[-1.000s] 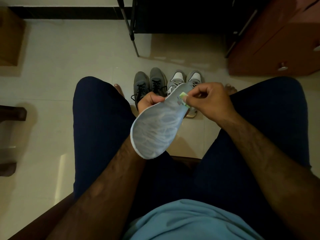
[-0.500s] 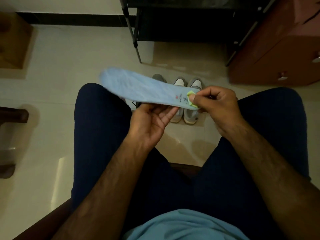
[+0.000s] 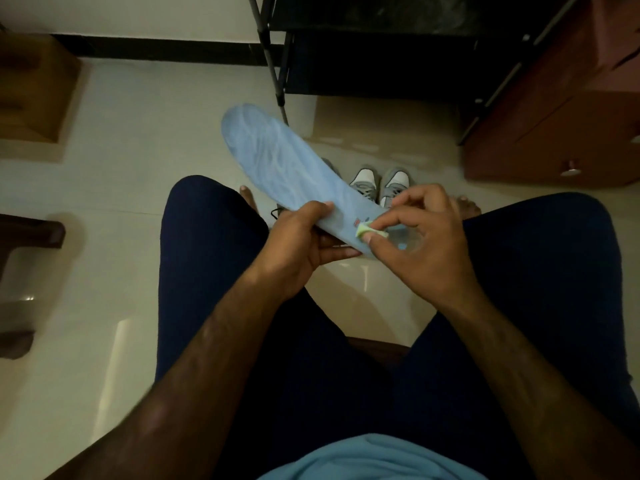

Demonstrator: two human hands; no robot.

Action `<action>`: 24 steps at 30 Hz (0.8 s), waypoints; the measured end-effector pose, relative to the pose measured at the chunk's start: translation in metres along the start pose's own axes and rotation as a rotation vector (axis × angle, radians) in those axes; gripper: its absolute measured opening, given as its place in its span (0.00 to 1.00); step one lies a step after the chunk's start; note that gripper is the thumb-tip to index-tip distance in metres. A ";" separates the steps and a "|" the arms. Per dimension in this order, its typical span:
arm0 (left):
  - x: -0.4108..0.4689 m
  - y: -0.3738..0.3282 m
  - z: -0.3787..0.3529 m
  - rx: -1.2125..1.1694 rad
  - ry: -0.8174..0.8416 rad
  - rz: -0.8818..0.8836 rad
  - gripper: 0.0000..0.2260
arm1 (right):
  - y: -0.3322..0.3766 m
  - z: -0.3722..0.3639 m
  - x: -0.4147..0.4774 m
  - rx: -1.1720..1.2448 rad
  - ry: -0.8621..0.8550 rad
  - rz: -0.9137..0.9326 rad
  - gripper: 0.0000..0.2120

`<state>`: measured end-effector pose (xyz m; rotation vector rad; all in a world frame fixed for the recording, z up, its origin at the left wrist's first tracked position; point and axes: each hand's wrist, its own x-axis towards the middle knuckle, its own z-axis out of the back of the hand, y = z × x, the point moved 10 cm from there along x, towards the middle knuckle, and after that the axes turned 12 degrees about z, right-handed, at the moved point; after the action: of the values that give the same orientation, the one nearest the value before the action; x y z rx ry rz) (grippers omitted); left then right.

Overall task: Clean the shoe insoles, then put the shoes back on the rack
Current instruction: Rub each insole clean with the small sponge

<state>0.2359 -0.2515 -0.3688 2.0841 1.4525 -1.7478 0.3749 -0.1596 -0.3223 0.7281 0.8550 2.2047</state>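
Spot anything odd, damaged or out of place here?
Nothing stands out. The left hand holds the blue insole, the right hand pinches a small green pad against its near end, and the grey shoes stand on the floor.

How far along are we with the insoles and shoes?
Done: one blue insole is out of a shoe. In hand: left hand holds it while right hand pinches a small green pad against its heel end. Left: the grey shoes stand on the floor before the black rack, not yet put back. Other insoles: cannot tell.
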 end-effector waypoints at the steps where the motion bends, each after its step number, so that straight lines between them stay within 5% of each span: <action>1: 0.002 0.001 -0.001 0.007 0.000 0.002 0.12 | 0.007 -0.002 0.002 -0.062 0.022 0.060 0.06; 8: 0.004 0.008 -0.001 0.078 -0.031 0.017 0.11 | 0.026 -0.015 0.000 -0.190 0.078 0.219 0.06; 13: 0.005 0.015 -0.004 0.105 -0.011 0.032 0.07 | 0.002 -0.004 0.015 -0.192 0.010 0.106 0.06; 19: 0.009 0.019 0.001 0.097 -0.045 0.060 0.13 | 0.013 -0.028 0.003 -0.090 0.167 0.207 0.06; 24: 0.009 0.023 -0.001 0.125 -0.041 0.070 0.13 | -0.014 -0.010 0.015 -0.147 0.040 0.073 0.06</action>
<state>0.2512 -0.2576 -0.3870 2.1158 1.2748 -1.8882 0.3638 -0.1442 -0.3355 0.6550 0.6864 2.3259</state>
